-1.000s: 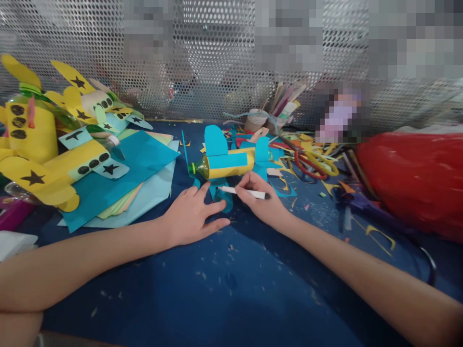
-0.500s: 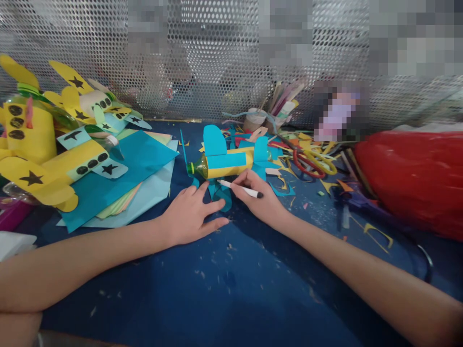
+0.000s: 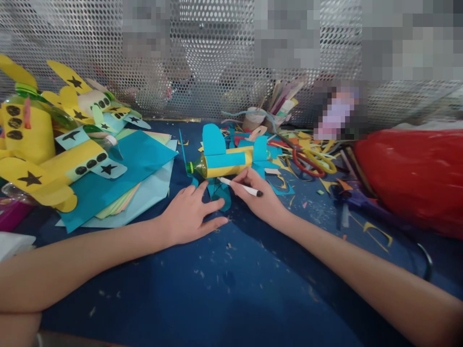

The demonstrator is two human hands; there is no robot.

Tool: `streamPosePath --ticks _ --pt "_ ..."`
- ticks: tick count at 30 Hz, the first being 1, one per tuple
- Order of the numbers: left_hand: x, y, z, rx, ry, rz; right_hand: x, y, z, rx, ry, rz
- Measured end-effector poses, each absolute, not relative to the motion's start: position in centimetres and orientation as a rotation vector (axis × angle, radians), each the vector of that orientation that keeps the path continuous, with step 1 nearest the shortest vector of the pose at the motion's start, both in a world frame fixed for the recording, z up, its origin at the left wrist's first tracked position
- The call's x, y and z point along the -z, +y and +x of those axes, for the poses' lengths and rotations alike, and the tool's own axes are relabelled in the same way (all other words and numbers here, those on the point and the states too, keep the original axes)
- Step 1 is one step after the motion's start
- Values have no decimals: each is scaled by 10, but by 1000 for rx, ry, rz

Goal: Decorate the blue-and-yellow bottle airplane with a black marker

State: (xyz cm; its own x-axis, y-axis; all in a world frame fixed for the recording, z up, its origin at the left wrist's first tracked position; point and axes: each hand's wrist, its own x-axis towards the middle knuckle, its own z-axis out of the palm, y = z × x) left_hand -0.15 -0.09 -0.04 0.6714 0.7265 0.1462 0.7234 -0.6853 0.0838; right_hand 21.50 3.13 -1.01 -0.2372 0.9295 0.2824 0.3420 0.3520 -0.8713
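A toy airplane (image 3: 229,164) made from a green plastic bottle lies on its side on the blue table, wrapped in yellow paper with blue paper wings and tail. My right hand (image 3: 258,190) grips a white marker (image 3: 241,186), its tip at the near blue wing (image 3: 221,195). Dark lines show on that wing close to the tip. My left hand (image 3: 193,209) lies with fingers spread, fingertips at the wing's left edge and beside the bottle. The hands partly cover the wing.
Finished yellow bottle airplanes (image 3: 72,166) with black stars stand at left, by a stack of coloured paper (image 3: 144,154). Paper scraps, scissors (image 3: 313,161) and a cup of sticks (image 3: 285,106) lie behind. At right are a glue gun (image 3: 365,202) and a red bag (image 3: 415,178).
The marker tip has shifted slightly on the near wing, and dark lines there show more clearly. My left hand stays in place.
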Motion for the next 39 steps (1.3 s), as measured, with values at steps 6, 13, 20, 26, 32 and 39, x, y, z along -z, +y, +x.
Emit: streamPosePath --ticks 6,13,20,26,32,39 --pt "2 -1 -1 -288 1245 2843 11 32 216 -867 -1777 -1125" --pt "1 -1 -1 -269 1253 2853 7 29 215 -859 -1760 -1169" --pt "2 -2 -1 -298 1247 2849 8 27 216 -833 -1704 -1185" --pt "3 -2 -1 -293 1258 2843 6 24 219 -811 -1663 -1194" --pt "2 -1 -2 -255 1268 2862 2 22 219 -787 -1638 -1244" --pt "2 -1 -2 -267 1249 2860 2 22 218 -793 -1647 -1226"
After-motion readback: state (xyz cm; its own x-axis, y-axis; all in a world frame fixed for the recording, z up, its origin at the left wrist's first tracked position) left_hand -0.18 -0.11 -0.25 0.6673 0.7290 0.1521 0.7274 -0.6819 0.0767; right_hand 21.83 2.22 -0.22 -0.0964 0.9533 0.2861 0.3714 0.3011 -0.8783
